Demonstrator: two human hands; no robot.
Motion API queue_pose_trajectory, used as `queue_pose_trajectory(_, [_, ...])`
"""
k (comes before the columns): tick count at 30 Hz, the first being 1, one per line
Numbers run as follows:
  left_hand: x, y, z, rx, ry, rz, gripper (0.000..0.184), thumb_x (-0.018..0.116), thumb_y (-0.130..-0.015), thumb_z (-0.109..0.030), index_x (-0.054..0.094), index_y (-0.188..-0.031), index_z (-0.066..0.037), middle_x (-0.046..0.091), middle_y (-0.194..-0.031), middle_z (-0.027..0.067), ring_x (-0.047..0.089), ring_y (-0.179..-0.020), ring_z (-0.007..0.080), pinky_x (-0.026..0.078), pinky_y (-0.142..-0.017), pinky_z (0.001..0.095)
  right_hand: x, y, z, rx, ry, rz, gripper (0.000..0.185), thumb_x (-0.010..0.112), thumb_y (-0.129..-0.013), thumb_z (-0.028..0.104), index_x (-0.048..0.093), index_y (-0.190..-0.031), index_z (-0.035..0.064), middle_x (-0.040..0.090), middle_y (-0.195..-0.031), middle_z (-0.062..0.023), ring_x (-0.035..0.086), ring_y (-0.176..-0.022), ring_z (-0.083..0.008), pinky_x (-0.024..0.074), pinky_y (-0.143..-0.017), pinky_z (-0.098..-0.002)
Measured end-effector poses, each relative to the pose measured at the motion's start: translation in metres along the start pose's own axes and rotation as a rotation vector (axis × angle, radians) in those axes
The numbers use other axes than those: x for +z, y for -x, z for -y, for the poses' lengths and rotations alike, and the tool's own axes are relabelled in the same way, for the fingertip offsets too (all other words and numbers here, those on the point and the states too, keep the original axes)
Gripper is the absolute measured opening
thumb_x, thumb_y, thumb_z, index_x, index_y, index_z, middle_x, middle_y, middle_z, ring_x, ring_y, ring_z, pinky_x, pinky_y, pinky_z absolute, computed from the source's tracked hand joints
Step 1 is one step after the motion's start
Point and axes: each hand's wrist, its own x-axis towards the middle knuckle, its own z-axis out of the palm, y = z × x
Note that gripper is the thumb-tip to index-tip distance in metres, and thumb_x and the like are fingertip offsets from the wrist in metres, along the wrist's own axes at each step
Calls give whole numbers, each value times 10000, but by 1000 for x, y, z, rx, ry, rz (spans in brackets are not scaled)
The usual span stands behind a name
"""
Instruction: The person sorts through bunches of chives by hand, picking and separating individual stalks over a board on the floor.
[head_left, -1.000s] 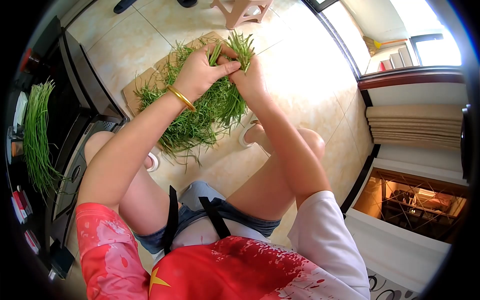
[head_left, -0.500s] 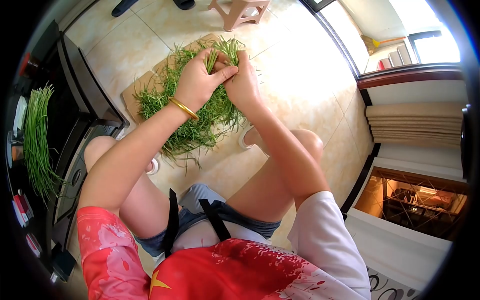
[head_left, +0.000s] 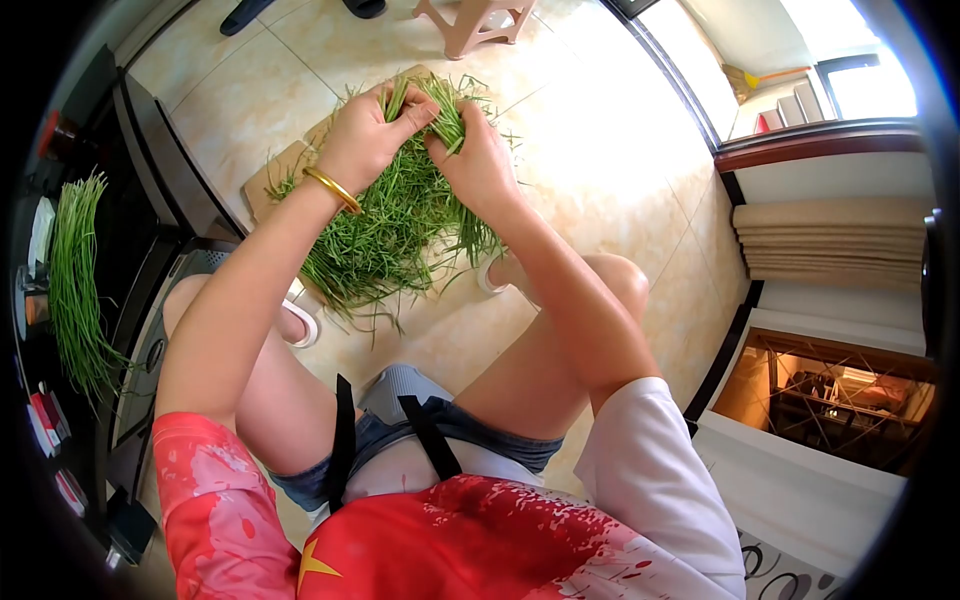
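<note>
A heap of thin green stalks (head_left: 375, 240) lies on flattened cardboard (head_left: 262, 182) on the floor. Above its far part, my left hand (head_left: 365, 130), with a gold bangle (head_left: 333, 189) at the wrist, is closed on some green stalks, thumb and fingers pinched together. My right hand (head_left: 475, 165) is closed round a bunch of green stalks (head_left: 448, 122), whose long ends hang down beside the palm onto the heap. Both hands are close together, the left thumb near the bunch. Another bundle of long green stalks (head_left: 75, 285) lies on the dark cabinet at the left.
A dark cabinet (head_left: 150, 150) stands along the left side. At the top are a pink plastic stool (head_left: 475, 25) and dark slippers (head_left: 245, 14). My knees and white shoes (head_left: 303, 325) flank the near side of the heap. A doorway is at upper right.
My left hand has moved left and slightly up, a little away from my right hand. The right hand has lowered slightly and its fingers are more spread around the bunch.
</note>
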Motion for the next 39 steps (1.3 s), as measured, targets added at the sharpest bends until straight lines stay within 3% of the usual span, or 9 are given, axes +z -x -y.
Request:
queue_pose_trajectory(6, [1,1,-4,41,-148,-19,224,634,-897,-292,581,-932,-78,479,-604,-67,384,-436,22,307,-405,185,0,2,-4,-13,-122,15,482,672,-770,277,507,-1122,-8,641,-890,-221,623,-875,-365,488,-764,-425])
queue_pose_trajectory(15, [-11,3,-28,11,53,-59,230,625,-903,-296,553,-955,-84,468,-656,-63,384,-476,23,306,-420,184,-12,3,9,41,-250,191,442,687,-757,263,539,-1073,-8,643,-832,-171,635,-773,-301,484,-721,-375])
queue_pose_trajectory(18, [-9,3,-28,99,62,-57,273,648,-885,-312,581,-974,-63,526,-721,-69,413,-533,2,327,-446,174,-12,4,9,156,-452,332,381,689,-766,232,554,-1032,-5,627,-769,-104,615,-692,-206,476,-661,-325])
queue_pose_trajectory(20, [-7,5,-42,118,204,-50,303,671,-868,-311,584,-1002,-55,512,-731,-70,415,-538,3,330,-451,173,-5,2,1,189,-872,416,309,669,-803,186,563,-1024,-3,588,-733,-41,560,-643,-124,450,-607,-283])
queue_pose_trajectory(24, [-13,3,-45,203,185,-242,305,685,-858,-294,581,-1013,-52,496,-718,-71,404,-533,2,331,-456,171,-14,-3,4,218,-1277,433,259,622,-858,99,540,-1074,-19,561,-737,-30,553,-645,-110,461,-575,-232])
queue_pose_trajectory(27, [-19,1,-35,66,239,-308,283,679,-862,-287,576,-1007,-67,466,-673,-74,391,-511,9,320,-449,176,-19,-6,7,238,-1384,457,290,611,-864,101,534,-1113,-26,565,-740,-35,559,-661,-120,466,-581,-237])
queue_pose_trajectory(28, [-19,0,-31,6,260,-299,258,655,-879,-269,573,-1031,-78,434,-639,-78,349,-484,12,275,-433,184,-13,-9,2,242,-1239,485,292,586,-873,100,531,-1129,-29,574,-752,-44,567,-677,-131,476,-594,-245])
queue_pose_trajectory(30, [-19,0,-29,-55,279,-287,236,630,-896,-252,570,-1056,-89,403,-606,-82,308,-457,15,230,-417,192,-15,-9,3,254,-1302,476,277,576,-876,105,535,-1117,-26,580,-760,-48,572,-683,-134,482,-602,-251])
queue_pose_trajectory(39, [-12,6,-34,-243,266,6,296,638,-887,-320,583,-1058,-85,394,-592,-91,295,-442,15,216,-416,192,-25,-9,6,309,-1400,508,204,542,-865,126,554,-1016,-12,606,-805,-74,598,-661,-147,521,-652,-300])
